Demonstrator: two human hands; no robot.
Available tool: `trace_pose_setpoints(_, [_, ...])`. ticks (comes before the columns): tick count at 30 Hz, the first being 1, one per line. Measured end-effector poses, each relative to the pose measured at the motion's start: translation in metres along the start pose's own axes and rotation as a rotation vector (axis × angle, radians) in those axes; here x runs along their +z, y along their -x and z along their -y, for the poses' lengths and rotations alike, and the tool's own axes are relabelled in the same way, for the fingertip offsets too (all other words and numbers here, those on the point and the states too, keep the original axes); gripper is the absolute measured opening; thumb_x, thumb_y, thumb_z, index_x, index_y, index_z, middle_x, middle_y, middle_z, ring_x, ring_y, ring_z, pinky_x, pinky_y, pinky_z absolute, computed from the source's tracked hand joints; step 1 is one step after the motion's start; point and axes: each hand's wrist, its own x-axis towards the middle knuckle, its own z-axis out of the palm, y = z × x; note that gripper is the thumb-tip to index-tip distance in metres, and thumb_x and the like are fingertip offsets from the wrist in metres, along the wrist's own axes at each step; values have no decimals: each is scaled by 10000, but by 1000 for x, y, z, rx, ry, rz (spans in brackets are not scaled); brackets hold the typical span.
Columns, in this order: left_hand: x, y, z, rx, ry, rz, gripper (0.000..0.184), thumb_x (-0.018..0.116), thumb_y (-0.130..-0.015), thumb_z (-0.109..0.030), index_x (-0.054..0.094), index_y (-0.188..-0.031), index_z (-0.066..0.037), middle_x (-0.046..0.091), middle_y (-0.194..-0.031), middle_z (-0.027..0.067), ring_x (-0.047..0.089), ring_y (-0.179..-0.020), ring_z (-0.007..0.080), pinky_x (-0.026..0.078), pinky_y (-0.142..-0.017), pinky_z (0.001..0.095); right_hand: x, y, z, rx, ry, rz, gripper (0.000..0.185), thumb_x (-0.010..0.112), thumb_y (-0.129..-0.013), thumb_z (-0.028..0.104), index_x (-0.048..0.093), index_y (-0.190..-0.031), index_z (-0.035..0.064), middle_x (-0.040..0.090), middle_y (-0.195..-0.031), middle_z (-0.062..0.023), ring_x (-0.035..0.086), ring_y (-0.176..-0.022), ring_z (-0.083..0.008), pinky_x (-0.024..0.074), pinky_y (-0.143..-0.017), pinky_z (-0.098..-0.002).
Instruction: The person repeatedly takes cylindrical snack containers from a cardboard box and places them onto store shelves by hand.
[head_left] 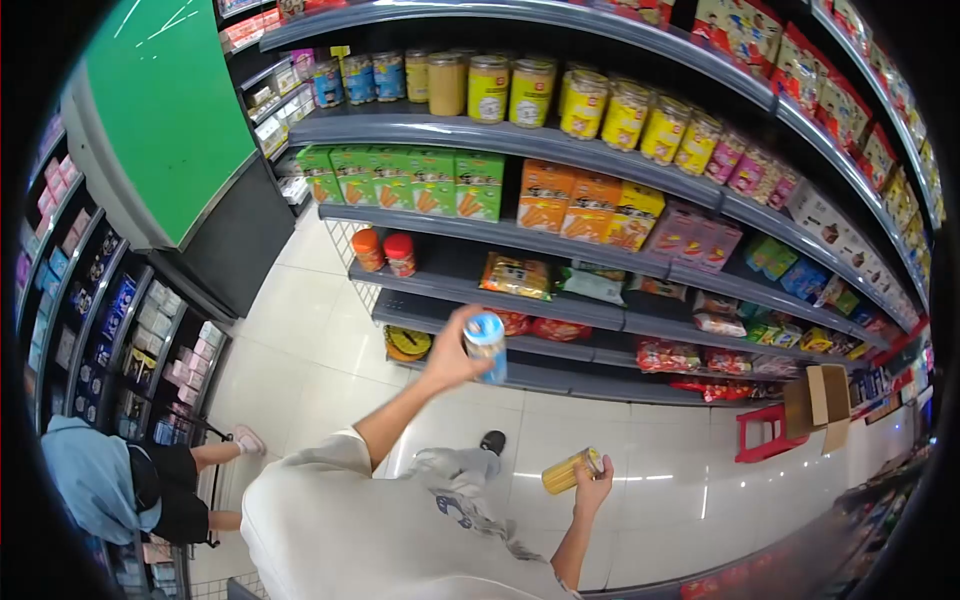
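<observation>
L hand (455, 356) is wrapped round the L side of a blue jar (487, 352), held out in front of the shelves approx. upright, lid tipped toward the camera. R hand (593, 488) is closed on the lid end of a yellow jar (566, 475), held over the floor (650, 525), near and to the R, lying almost on its side w/ its base pointing L. The 2 hands are well apart, 1 jar in each. Both jars look rigid & prob. fairly light; material is hard to tell, but smooth walls could slip, esp. w/ damp fingers. Best hold is prob. round mid-body, thumb opp. fingers; the lid-end hold on the yellow jar seems less secure, as the wt. hangs off to 1 side & the lid might twist. Contents may be brittle, so gentle handling, no knocks. Far side: upper shelf (400, 126) has blue-labelled jars (388, 76) at L & yellow-labelled jars (488, 90) further R; below are green boxes (433, 182) & orange boxes (592, 206), then 2 red-lidded jars (400, 256) at L. Red stool (757, 437) & open carton (826, 395) are far R.
</observation>
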Motion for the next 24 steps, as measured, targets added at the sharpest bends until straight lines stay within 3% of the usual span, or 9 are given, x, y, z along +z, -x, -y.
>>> trace_pose_setpoints(5, [-133,-75,-29,236,205,-370,844,759,-592,-34,347,-1328,-29,492,-1230,118,510,-1146,229,406,-990,354,86,20,39,-16,-33,128,680,699,-707,-49,402,-1319,-40,563,-1148,-132,569,-1024,-200,457,-895,-299])
trace_pose_setpoints(10, [-224,-179,-53,586,345,-475,785,751,-644,-51,350,-1318,-26,507,-1208,122,519,-1127,225,400,-985,352,165,16,57,-44,-55,180,684,709,-692,-58,416,-1310,-33,576,-1137,-126,589,-1002,-197,470,-887,-292])
trace_pose_setpoints(13, [-261,-239,-66,732,252,-504,749,760,-654,-85,383,-1300,-33,516,-1187,121,542,-1076,212,440,-933,334,218,19,51,-87,-98,205,705,725,-678,-56,415,-1311,-30,574,-1137,-126,592,-1012,-192,480,-883,-292])
trace_pose_setpoints(16, [-277,-293,-56,715,187,-502,732,776,-654,-118,417,-1284,-13,537,-1137,125,570,-991,194,491,-828,303,274,29,80,-140,-95,256,701,711,-674,-85,411,-1307,-43,570,-1145,-130,580,-1056,-197,468,-924,-305])
trace_pose_setpoints(17, [-277,-305,-54,663,195,-453,730,761,-690,-67,390,-1317,-23,564,-1114,115,580,-992,184,484,-860,306,287,32,86,-163,-100,255,707,715,-671,-79,411,-1308,-44,566,-1152,-130,578,-1058,-197,466,-928,-304])
trace_pose_setpoints(24, [-265,-360,-34,618,-75,-405,693,765,-706,-136,420,-1293,-4,568,-1144,141,582,-1010,200,496,-846,312,320,62,98,-180,-155,248,775,726,-636,-61,394,-1336,-52,558,-1168,-134,572,-1064,-188,460,-937,-295])
